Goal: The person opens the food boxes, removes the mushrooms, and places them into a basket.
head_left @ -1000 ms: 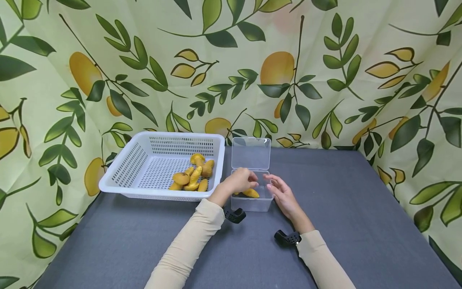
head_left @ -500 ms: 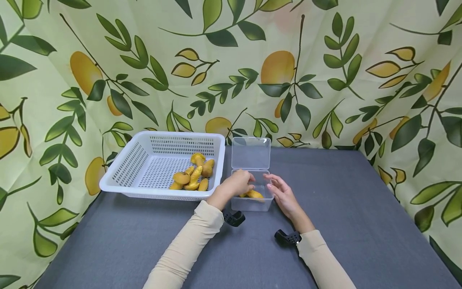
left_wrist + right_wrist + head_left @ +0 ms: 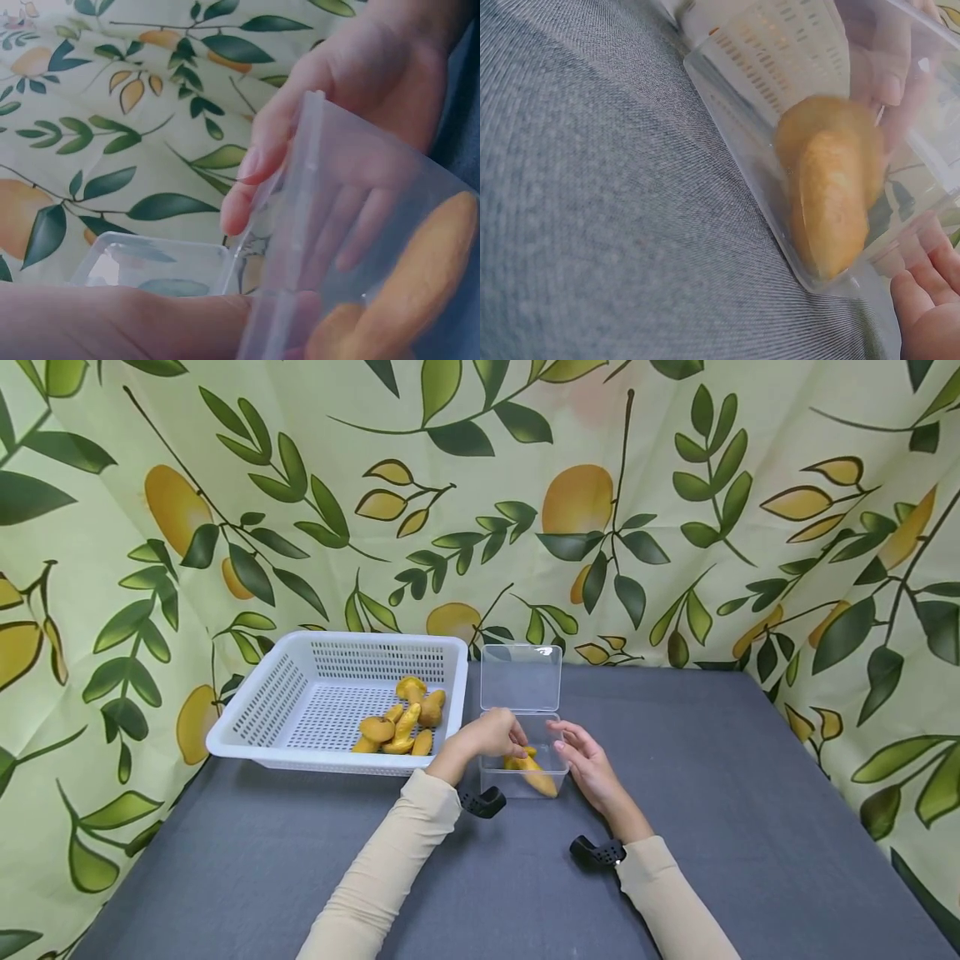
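My left hand (image 3: 491, 737) grips the small clear plastic box (image 3: 525, 772) holding orange mushroom-shaped pieces (image 3: 534, 770), my relaxed right hand (image 3: 588, 762) steadying its side; keep it level.

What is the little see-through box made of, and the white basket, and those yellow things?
The box looks like clear, glossy hard plastic: fingers show through its walls. The basket seems white moulded plastic, with rows of small slots. The yellow pieces have a matte, slightly rough skin; they might be toy food or real, which the pictures cannot settle.

Beige sleeves (image 3: 390, 877), black wrist mounts (image 3: 596, 853)
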{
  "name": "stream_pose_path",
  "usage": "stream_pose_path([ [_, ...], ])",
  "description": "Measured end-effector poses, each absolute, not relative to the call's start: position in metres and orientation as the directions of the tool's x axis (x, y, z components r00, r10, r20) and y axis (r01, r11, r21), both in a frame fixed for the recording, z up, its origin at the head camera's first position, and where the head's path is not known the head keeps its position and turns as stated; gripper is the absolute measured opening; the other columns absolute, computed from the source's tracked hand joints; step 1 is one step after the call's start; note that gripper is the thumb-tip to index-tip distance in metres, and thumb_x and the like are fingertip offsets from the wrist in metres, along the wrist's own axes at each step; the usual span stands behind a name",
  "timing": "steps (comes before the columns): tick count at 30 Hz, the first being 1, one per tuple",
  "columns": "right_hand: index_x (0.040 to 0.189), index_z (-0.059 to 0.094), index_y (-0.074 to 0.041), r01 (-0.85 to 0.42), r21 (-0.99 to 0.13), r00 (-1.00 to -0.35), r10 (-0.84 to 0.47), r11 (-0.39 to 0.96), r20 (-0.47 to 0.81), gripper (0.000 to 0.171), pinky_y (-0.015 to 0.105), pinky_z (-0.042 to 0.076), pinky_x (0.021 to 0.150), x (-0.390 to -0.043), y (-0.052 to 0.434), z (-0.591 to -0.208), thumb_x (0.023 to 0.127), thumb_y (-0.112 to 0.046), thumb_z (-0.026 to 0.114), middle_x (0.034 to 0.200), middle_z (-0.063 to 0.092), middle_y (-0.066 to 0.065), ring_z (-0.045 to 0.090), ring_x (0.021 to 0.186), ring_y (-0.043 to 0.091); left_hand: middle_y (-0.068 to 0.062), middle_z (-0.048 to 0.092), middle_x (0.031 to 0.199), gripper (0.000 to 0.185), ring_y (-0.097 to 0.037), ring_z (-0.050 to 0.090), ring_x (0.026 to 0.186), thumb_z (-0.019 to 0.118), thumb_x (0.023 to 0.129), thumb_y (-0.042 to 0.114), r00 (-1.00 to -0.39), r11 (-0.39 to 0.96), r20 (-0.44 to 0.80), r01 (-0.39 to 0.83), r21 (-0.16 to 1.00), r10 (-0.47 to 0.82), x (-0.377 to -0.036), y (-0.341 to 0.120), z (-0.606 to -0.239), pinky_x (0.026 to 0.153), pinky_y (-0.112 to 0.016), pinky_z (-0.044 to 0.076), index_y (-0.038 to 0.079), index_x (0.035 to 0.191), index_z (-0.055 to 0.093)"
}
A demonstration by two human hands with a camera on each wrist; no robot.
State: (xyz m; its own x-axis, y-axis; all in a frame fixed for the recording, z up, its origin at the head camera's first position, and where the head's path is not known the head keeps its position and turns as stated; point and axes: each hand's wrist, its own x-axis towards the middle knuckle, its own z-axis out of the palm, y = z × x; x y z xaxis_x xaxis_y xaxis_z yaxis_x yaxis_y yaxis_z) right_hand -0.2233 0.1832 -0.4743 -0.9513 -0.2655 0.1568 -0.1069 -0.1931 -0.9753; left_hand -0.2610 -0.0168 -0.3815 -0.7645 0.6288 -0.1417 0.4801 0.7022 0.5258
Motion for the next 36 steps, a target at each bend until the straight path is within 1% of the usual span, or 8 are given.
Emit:
stream_pose_path([
  [2, 0.124, 0.053, -0.018, -0.098, -0.976, -0.953, -0.266, -0.193, 0.148, 0.026, 0.02, 0.031, 0.114, -0.223, 0.183, -0.474, 0.099, -0.012, 0.05, 0.13, 0.054, -0.02, 0.044, 0.126, -0.005, -0.01, 0.077, 0.095, 0.015, -0.012, 0.067, 0.079, 0.072, 0.085, 0.012, -0.769, 0.713, -0.146, 0.48, 0.512, 0.622, -0.262, -0.016, -0.382, 0.067, -0.014, 0.05, 0.003, 0.096, 0.077],
  [6, 0.128, 0.051, -0.013, -0.087, -0.98, -0.955, -0.265, -0.178, 0.133, 0.029, 0.025, 0.028, 0.116, -0.222, 0.183, -0.475, 0.099, -0.014, 0.05, 0.132, 0.052, -0.018, 0.042, 0.128, -0.004, -0.008, 0.077, 0.096, 0.014, -0.006, 0.055, 0.072, 0.068, 0.088, 0.013, -0.782, 0.74, -0.191, 0.436, 0.513, 0.593, -0.265, -0.013, -0.382, 0.062, -0.013, 0.043, 0.005, 0.096, 0.077],
  [9, 0.129, 0.049, -0.011, -0.087, -0.981, -0.955, -0.265, -0.173, 0.132, 0.03, 0.027, 0.027, 0.116, -0.222, 0.183, -0.475, 0.099, -0.014, 0.051, 0.132, 0.052, -0.018, 0.042, 0.129, -0.003, -0.007, 0.077, 0.101, 0.017, -0.009, 0.062, 0.079, 0.069, 0.088, 0.014, -0.794, 0.772, -0.237, 0.396, 0.497, 0.56, -0.268, -0.011, -0.38, 0.067, -0.015, 0.049, 0.006, 0.1, 0.076],
  [13, 0.129, 0.049, -0.011, -0.087, -0.98, -0.954, -0.269, -0.18, 0.134, 0.031, 0.054, 0.013, 0.123, -0.223, 0.182, -0.474, 0.098, -0.015, 0.052, 0.13, 0.052, -0.019, 0.04, 0.129, -0.001, -0.01, 0.074, 0.108, 0.025, -0.019, 0.071, 0.088, 0.073, 0.085, 0.014, -0.806, 0.806, -0.298, 0.331, 0.49, 0.512, -0.271, -0.01, -0.378, 0.073, -0.02, 0.056, 0.004, 0.107, 0.073],
  [16, 0.13, 0.047, -0.008, -0.08, -0.982, -0.955, -0.271, -0.171, 0.125, 0.033, 0.062, 0.005, 0.123, -0.223, 0.182, -0.474, 0.098, -0.016, 0.052, 0.13, 0.051, -0.019, 0.039, 0.129, 0.001, -0.011, 0.074, 0.109, 0.027, -0.024, 0.073, 0.086, 0.075, 0.082, 0.013, -0.807, 0.817, -0.328, 0.296, 0.494, 0.491, -0.272, -0.009, -0.377, 0.07, -0.02, 0.057, 0.003, 0.108, 0.072],
  [25, 0.132, 0.043, -0.002, -0.072, -0.985, -0.957, -0.266, -0.154, 0.112, 0.038, 0.062, 0.006, 0.123, -0.224, 0.182, -0.473, 0.099, -0.018, 0.052, 0.135, 0.048, -0.015, 0.038, 0.128, 0.0, -0.01, 0.076, 0.099, 0.019, -0.007, 0.06, 0.059, 0.078, 0.078, 0.01, -0.831, 0.823, -0.285, 0.311, 0.476, 0.479, -0.272, -0.008, -0.377, 0.065, -0.016, 0.053, 0.004, 0.096, 0.076],
  [31, 0.132, 0.042, 0.001, -0.082, -0.983, -0.957, -0.261, -0.167, 0.124, 0.039, 0.06, 0.007, 0.124, -0.224, 0.182, -0.474, 0.098, -0.015, 0.052, 0.143, 0.046, 0.0, 0.04, 0.129, 0.0, -0.009, 0.077, 0.092, 0.016, -0.008, 0.059, 0.06, 0.078, 0.08, 0.012, -0.835, 0.814, -0.255, 0.328, 0.48, 0.487, -0.27, -0.01, -0.372, 0.057, -0.013, 0.048, 0.004, 0.093, 0.077],
  [36, 0.131, 0.044, -0.001, -0.081, -0.981, -0.959, -0.254, -0.179, 0.125, 0.036, 0.058, 0.008, 0.123, -0.224, 0.183, -0.475, 0.098, -0.014, 0.051, 0.143, 0.046, 0.002, 0.041, 0.129, 0.0, -0.011, 0.077, 0.088, 0.013, -0.011, 0.063, 0.064, 0.076, 0.081, 0.011, -0.832, 0.789, -0.224, 0.345, 0.509, 0.508, -0.267, -0.015, -0.369, 0.054, -0.012, 0.044, 0.002, 0.091, 0.077],
])
